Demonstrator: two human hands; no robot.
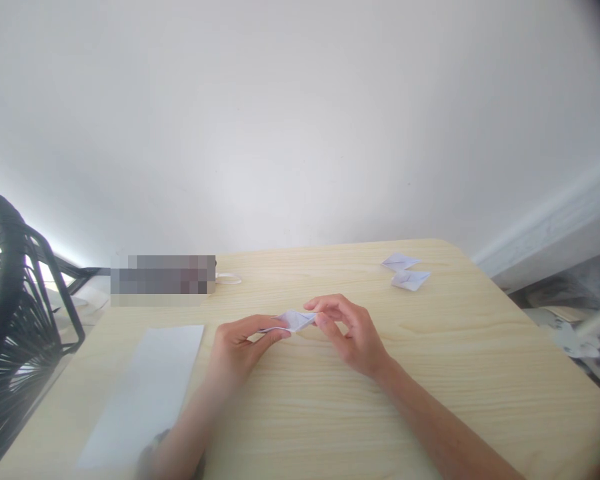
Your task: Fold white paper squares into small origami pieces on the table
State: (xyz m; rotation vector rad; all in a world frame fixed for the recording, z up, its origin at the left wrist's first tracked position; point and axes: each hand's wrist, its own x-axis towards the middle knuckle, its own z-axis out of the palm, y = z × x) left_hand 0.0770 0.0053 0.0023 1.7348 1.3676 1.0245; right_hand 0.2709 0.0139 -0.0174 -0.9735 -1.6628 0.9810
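A small folded white paper (294,320) is held just above the middle of the table, with creases and pointed ends showing. My left hand (243,343) pinches its left side between thumb and fingers. At the right tip, my right hand (350,333) grips the paper between thumb and forefinger, the other fingers curled behind. Two similar folded paper pieces, one farther back (400,261) and one nearer (411,279), lie close together at the back right of the table.
White paper sheets (150,387) lie on the wooden table (300,427), left of my left arm. A blurred-out object (163,280) with a white loop (229,279) sits at the back left. A dark woven chair (10,300) stands beyond the left edge; a white wall (300,133) rises behind.
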